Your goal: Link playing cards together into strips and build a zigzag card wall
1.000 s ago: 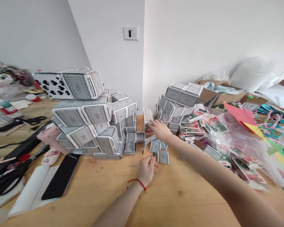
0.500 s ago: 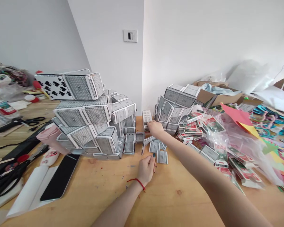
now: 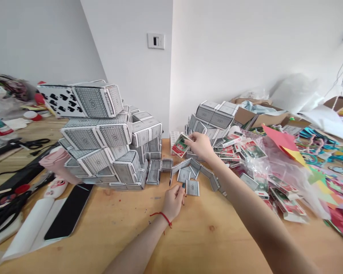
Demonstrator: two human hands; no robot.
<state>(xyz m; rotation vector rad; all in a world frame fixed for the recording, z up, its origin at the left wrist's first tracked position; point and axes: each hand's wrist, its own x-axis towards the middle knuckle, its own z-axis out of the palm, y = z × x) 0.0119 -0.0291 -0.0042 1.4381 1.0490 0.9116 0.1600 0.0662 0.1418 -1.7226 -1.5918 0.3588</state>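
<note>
- Nearest, the left hand [image 3: 173, 203] rested low over the wooden table [image 3: 194, 243], fingers curled in beside the thumb; I could not tell whether the tips were pressed together or pinched anything.
- Just beyond its fingertips, one loose card [image 3: 192, 188] lay flat, with a second card [image 3: 183, 175] behind it; both appeared unjoined, so this part looked unfinished.
- To the left, a tall stack of card boxes [image 3: 94, 133] stood several layers high and looked largely made up; small card frames [image 3: 153, 172] sat low at its right-hand foot.
- Behind the loose cards, a bent card strip [image 3: 207, 173] stood on edge, apparently partly shaped but not built into either stack.
- Farther off, the right hand [image 3: 200, 146] pinched a red-and-green card pack [image 3: 180, 145] between thumb and fingers, above the table and in front of a pale block of packs [image 3: 173, 137].
- Right of that hand, more packs [image 3: 254, 148] lay heaped, seemingly unused supply; their contents were hidden.
- Behind the hand, a shorter stack [image 3: 217, 114] was built up near the wall.
</note>
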